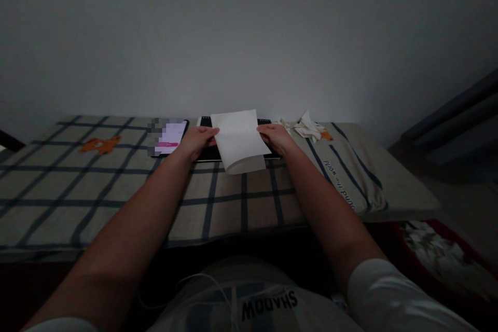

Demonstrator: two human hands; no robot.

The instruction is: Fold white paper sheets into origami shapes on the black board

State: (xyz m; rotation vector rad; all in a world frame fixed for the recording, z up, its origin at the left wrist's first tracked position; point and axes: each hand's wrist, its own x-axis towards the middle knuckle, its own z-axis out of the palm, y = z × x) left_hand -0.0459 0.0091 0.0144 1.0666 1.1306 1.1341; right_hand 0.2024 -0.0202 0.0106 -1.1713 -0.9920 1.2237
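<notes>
Between my two hands is a white sheet of paper (239,137), its near end curling under in a loose roll. My left hand (199,140) pinches the sheet's left edge between thumb and fingers. On the opposite edge, my right hand (276,136) grips it the same way. Beneath the paper lies a flat black item with a light border (208,153), mostly covered, so its kind is unclear. A phone with a lit screen (171,137) rests just left of my left hand. Crumpled white paper pieces (307,127) lie to the right of my right hand.
A checked cloth (229,207) covers the table, which stands against a grey wall (249,36). Below the table's right end, a red container (397,233) holds many paper scraps (436,251). A white cable (210,277) runs across my lap.
</notes>
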